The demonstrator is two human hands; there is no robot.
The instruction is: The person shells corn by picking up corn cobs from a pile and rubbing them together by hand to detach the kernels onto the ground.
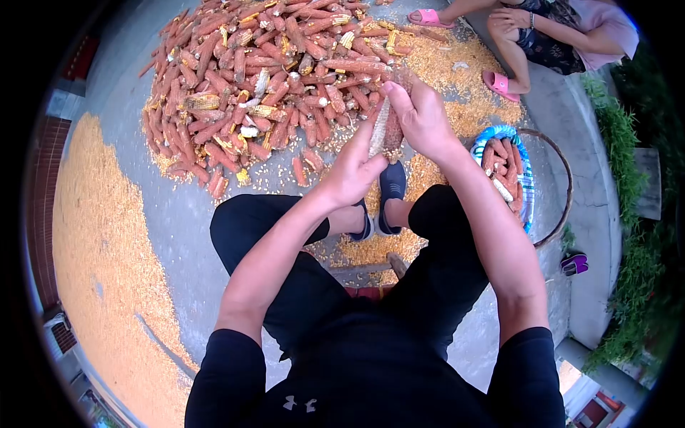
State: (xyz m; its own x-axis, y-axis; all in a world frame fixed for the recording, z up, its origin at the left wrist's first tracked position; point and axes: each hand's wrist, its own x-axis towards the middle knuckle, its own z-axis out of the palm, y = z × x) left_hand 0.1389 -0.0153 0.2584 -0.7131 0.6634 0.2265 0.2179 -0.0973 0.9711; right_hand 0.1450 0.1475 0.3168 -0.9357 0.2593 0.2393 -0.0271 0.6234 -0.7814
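Observation:
My left hand [351, 171] is closed around a pale corn cob [379, 132], held slanting upward in front of my knees. Pressed against it is a reddish cob [393, 132], which my right hand [422, 118] grips with the thumb on top. The two cobs touch side by side, and my fingers hide parts of both. Just beyond my hands lies a big heap of red, mostly bare cobs [250, 71], a few still bearing yellow kernels.
A basket [528, 178] with a hooped handle holds cobs at the right. Loose kernels [107, 235] spread across the left ground and around my shoes [392, 189]. A seated person [560, 36] in pink slippers is at the upper right. A purple shoe [574, 264] lies near the kerb.

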